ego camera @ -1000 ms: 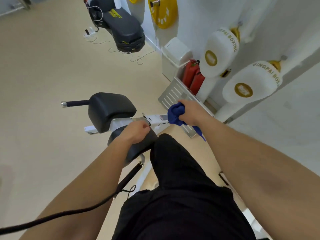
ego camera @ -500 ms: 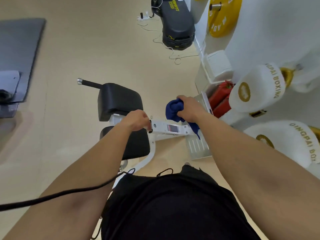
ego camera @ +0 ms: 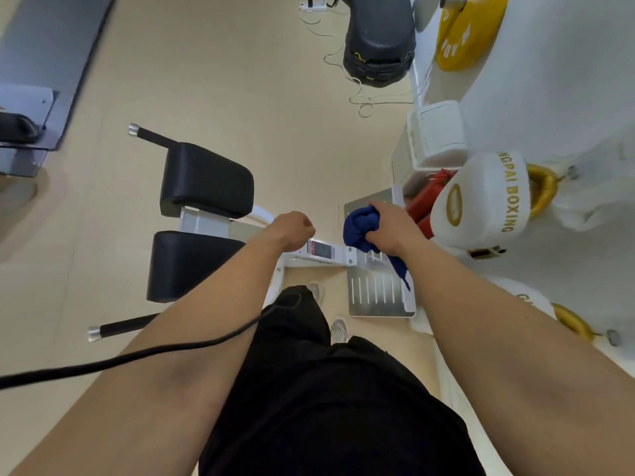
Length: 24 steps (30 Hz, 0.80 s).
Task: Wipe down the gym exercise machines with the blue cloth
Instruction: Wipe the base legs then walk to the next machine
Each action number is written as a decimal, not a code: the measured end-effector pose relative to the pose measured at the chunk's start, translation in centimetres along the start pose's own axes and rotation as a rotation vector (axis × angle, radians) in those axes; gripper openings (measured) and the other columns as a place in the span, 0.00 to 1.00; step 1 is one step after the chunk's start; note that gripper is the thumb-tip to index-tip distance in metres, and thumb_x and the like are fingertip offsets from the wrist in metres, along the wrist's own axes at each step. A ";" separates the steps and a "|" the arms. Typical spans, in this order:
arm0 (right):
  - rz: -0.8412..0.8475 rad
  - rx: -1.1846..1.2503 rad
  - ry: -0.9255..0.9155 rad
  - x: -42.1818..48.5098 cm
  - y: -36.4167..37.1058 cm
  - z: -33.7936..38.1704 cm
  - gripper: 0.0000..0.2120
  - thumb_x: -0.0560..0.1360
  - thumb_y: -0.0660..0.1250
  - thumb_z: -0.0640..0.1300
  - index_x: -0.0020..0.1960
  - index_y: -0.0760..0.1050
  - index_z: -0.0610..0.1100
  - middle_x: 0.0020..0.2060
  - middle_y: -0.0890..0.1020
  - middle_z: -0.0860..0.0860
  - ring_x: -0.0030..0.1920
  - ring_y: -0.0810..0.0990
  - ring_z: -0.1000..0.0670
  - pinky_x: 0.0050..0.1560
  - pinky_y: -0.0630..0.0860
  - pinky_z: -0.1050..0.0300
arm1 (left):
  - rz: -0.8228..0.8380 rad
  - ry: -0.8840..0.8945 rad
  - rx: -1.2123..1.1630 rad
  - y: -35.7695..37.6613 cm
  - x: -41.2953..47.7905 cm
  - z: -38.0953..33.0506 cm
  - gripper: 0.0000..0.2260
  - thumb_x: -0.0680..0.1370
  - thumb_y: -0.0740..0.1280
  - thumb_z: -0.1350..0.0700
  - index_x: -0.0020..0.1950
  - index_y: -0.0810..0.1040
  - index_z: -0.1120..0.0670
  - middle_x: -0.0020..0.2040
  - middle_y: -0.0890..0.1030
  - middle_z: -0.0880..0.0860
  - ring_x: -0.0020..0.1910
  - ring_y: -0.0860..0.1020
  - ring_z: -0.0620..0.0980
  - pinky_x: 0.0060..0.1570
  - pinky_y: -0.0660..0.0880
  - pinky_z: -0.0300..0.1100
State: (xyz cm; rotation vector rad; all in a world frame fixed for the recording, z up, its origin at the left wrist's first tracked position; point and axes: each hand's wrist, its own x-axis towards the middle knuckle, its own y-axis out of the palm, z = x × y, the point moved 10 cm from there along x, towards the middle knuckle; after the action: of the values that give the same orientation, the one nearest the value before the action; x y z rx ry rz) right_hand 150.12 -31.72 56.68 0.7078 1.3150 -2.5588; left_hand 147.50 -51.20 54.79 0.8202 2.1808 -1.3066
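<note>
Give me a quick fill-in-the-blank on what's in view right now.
The right hand grips the ___ cloth.
The two cushioned pads are ___.
The weight plate at top right is ___.
Missing words: blue, black, yellow.

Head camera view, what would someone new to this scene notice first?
The bunched blue cloth gripped in the right hand stands out at centre, over the machine's white bar, with the curled left hand at the bar's other end. Two black pads sit left of the hands. A white boxing pad with gold lettering juts out at right.
</note>
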 end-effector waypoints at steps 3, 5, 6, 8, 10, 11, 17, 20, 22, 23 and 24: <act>-0.003 -0.022 0.012 0.4 -0.2 -1.3 0.19 0.71 0.64 0.36 0.61 0.72 0.45 0.48 0.77 0.46 0.48 0.78 0.44 0.50 0.79 0.46 | 0.009 0.022 0.004 0.8 1.3 -0.6 0.08 0.79 0.60 0.56 0.52 0.77 0.53 0.49 0.76 0.52 0.49 0.73 0.53 0.51 0.71 0.45; -0.010 -0.044 0.023 0.7 -0.4 -1.9 0.20 0.71 0.65 0.36 0.62 0.71 0.46 0.48 0.77 0.47 0.47 0.77 0.45 0.48 0.79 0.48 | 0.022 0.028 -0.002 1.2 2.0 -0.9 0.07 0.78 0.59 0.58 0.48 0.77 0.55 0.47 0.78 0.54 0.46 0.72 0.53 0.48 0.69 0.43; -0.013 -0.049 0.025 0.8 -0.6 -2.0 0.20 0.71 0.65 0.36 0.62 0.71 0.46 0.48 0.77 0.47 0.47 0.77 0.45 0.48 0.79 0.48 | 0.030 0.026 -0.005 1.4 2.2 -1.1 0.07 0.78 0.59 0.58 0.46 0.76 0.56 0.46 0.77 0.54 0.44 0.71 0.53 0.46 0.69 0.43; -0.006 -0.061 0.017 1.1 -0.8 -2.2 0.21 0.71 0.65 0.36 0.62 0.72 0.47 0.49 0.78 0.47 0.48 0.78 0.44 0.50 0.79 0.47 | 0.032 0.017 -0.012 1.5 2.4 -1.4 0.08 0.78 0.59 0.59 0.43 0.75 0.57 0.41 0.74 0.53 0.42 0.70 0.54 0.42 0.67 0.43; 0.014 -0.078 -0.004 1.3 -0.8 -1.9 0.20 0.71 0.65 0.36 0.61 0.72 0.46 0.49 0.79 0.47 0.48 0.78 0.44 0.51 0.79 0.46 | 0.025 -0.006 -0.043 1.6 2.1 -1.5 0.10 0.78 0.58 0.59 0.41 0.77 0.60 0.37 0.73 0.62 0.39 0.69 0.56 0.38 0.67 0.44; 0.023 -0.086 -0.016 1.5 -0.7 -1.8 0.19 0.71 0.65 0.36 0.61 0.73 0.46 0.48 0.79 0.47 0.48 0.78 0.44 0.51 0.79 0.46 | 0.022 -0.015 -0.060 1.8 2.0 -1.4 0.11 0.78 0.58 0.60 0.44 0.78 0.63 0.42 0.74 0.65 0.43 0.62 0.45 0.38 0.68 0.45; 0.115 -0.111 -0.134 1.8 2.2 -1.9 0.16 0.71 0.64 0.36 0.58 0.72 0.45 0.48 0.79 0.46 0.47 0.78 0.44 0.42 0.75 0.53 | -0.028 -0.120 -0.081 4.9 0.2 1.0 0.13 0.78 0.57 0.58 0.33 0.66 0.54 0.35 0.72 0.53 0.40 0.70 0.55 0.43 0.68 0.47; 0.192 -0.149 -0.231 1.3 4.5 -2.5 0.18 0.70 0.64 0.37 0.60 0.71 0.45 0.48 0.79 0.45 0.44 0.78 0.44 0.39 0.74 0.53 | -0.056 -0.191 -0.138 7.6 -1.6 2.4 0.12 0.80 0.57 0.55 0.39 0.74 0.55 0.43 0.77 0.55 0.47 0.75 0.54 0.46 0.68 0.46; 0.249 -0.181 -0.284 0.6 6.0 -3.4 0.21 0.69 0.65 0.38 0.62 0.71 0.45 0.47 0.79 0.44 0.44 0.79 0.43 0.38 0.72 0.55 | -0.077 -0.241 -0.192 10.1 -2.9 3.3 0.13 0.81 0.59 0.54 0.54 0.80 0.58 0.52 0.80 0.55 0.52 0.77 0.55 0.49 0.70 0.44; 0.274 -0.205 -0.302 0.2 6.7 -3.9 0.21 0.69 0.65 0.38 0.61 0.71 0.46 0.47 0.79 0.44 0.44 0.79 0.43 0.38 0.72 0.55 | -0.095 -0.258 -0.211 11.5 -3.6 3.6 0.13 0.81 0.59 0.54 0.57 0.80 0.58 0.54 0.80 0.55 0.53 0.77 0.55 0.51 0.71 0.45; 0.294 -0.230 -0.318 -0.2 7.3 -4.5 0.20 0.69 0.65 0.38 0.60 0.71 0.46 0.47 0.79 0.44 0.44 0.79 0.43 0.38 0.72 0.55 | -0.103 -0.273 -0.232 12.9 -4.4 3.9 0.13 0.81 0.60 0.54 0.56 0.80 0.58 0.54 0.80 0.55 0.53 0.77 0.55 0.53 0.72 0.46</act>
State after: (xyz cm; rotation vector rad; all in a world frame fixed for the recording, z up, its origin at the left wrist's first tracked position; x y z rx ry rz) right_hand 154.43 -32.45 49.31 0.3954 1.2643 -2.1375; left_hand 159.95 -51.00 47.96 0.4192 2.1235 -1.1116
